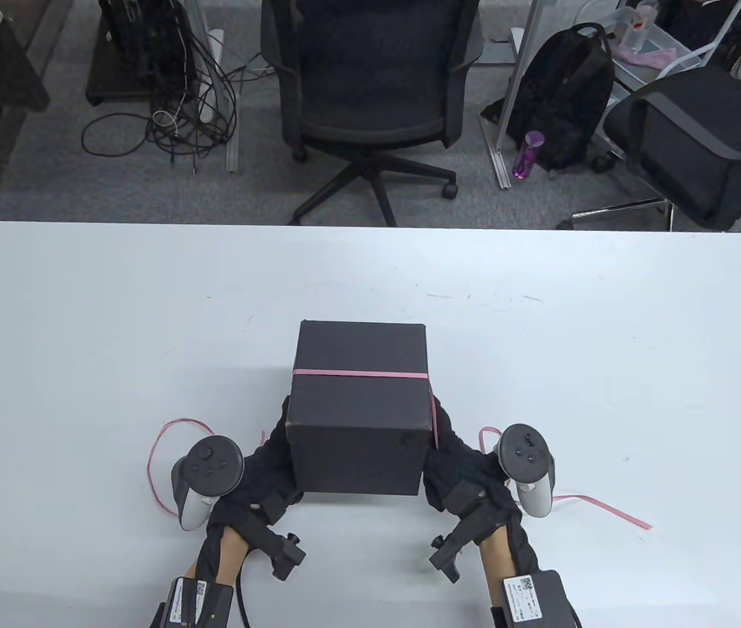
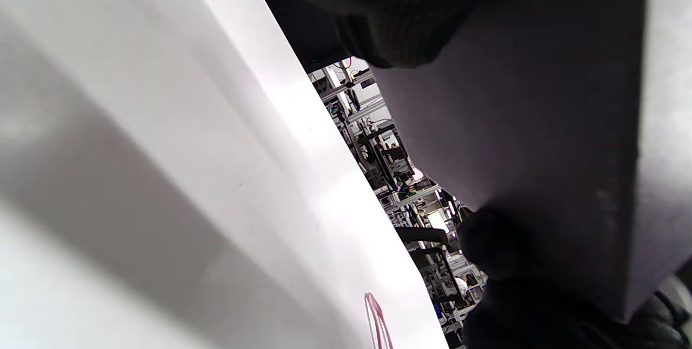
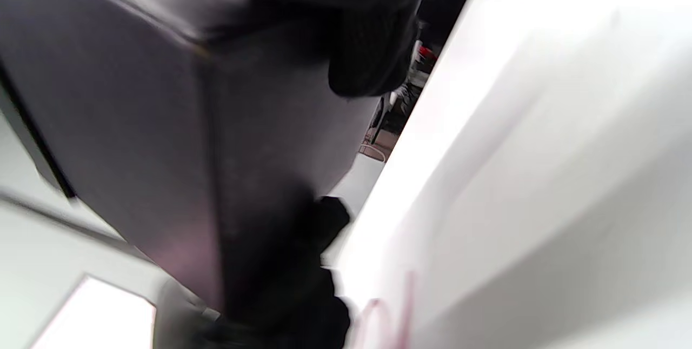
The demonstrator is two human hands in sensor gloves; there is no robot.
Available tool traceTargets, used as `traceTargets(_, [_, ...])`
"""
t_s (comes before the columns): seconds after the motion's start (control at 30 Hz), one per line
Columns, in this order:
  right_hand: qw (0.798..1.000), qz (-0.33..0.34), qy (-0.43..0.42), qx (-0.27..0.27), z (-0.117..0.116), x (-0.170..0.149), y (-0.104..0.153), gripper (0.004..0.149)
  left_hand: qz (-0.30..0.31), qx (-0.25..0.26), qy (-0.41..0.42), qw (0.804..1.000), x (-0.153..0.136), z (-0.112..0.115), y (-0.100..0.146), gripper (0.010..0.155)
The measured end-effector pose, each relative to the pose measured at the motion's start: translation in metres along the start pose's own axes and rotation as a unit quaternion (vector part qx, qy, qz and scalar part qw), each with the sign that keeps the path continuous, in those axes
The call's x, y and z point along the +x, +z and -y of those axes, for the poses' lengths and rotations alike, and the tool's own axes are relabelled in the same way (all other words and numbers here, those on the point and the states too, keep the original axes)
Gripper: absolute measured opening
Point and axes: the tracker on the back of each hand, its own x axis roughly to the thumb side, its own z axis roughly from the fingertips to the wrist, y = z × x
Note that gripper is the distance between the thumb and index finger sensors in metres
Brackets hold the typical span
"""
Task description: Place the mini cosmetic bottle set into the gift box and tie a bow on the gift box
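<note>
Your left hand [image 1: 265, 458] and right hand [image 1: 458, 461] clamp the black gift box [image 1: 358, 405] from opposite sides. Box is lifted and tipped, lid closed; wrist views show daylight between its underside and the white tabletop [image 1: 82, 340].

Left fingers [image 2: 400, 30]: curled round the box's left wall, one fingertip showing at the top of the left wrist view, thumb on the box's lower face near the corner. Right fingers [image 3: 373, 52]: same hold mirrored, curled over the right wall, thumb against the near corner. Both hands hold the box; neither is free.

Pink ribbon [image 1: 360, 374]: one band runs straight across the lid, between your two sets of fingers and a little beyond them. It drops down the right wall just beside your right fingers. Loose ends lie on the tabletop: a loop outside your left fingers, behind the left tracker [image 1: 210, 474]; a long tail outside your right fingers, trailing past the right tracker [image 1: 527, 468]. No knot or bow visible on the lid.

Bottle set: not visible.

Beyond the tabletop's far edge: a black office chair [image 1: 370, 85], a second chair at the right, a black backpack [image 1: 563, 98].
</note>
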Motion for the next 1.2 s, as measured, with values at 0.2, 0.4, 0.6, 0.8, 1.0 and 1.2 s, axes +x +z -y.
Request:
traceTargets(0.2, [0.974,0.045,0.222,-0.024,-0.001,0.019,0.003,0.079,0.008,0.013,-0.029,0.999,0.004,0.002,0.001,0.085])
traceTargets(0.4, [0.932,0.072,0.349,-0.067,-0.01,0.025,0.005,0.093,0.022,0.028,-0.066,0.997,0.01,0.004,0.002,0.083])
traceTargets(0.6, [0.852,0.104,0.497,-0.125,-0.021,0.035,0.009,0.089,0.045,0.064,-0.186,0.98,0.018,0.008,0.005,0.076])
traceTargets(0.8, [0.808,0.099,0.564,-0.139,-0.025,0.035,0.01,0.07,0.088,0.104,-0.4,0.906,0.032,0.016,0.01,0.075])
traceTargets(1.0, [0.811,0.097,0.556,-0.155,-0.016,0.037,0.013,0.065,0.099,0.121,-0.479,0.863,0.04,0.015,0.013,0.069])
traceTargets(1.2, [0.84,0.107,0.519,-0.121,-0.011,0.04,0.012,0.069,0.12,0.107,-0.469,0.869,0.04,0.007,0.014,0.056])
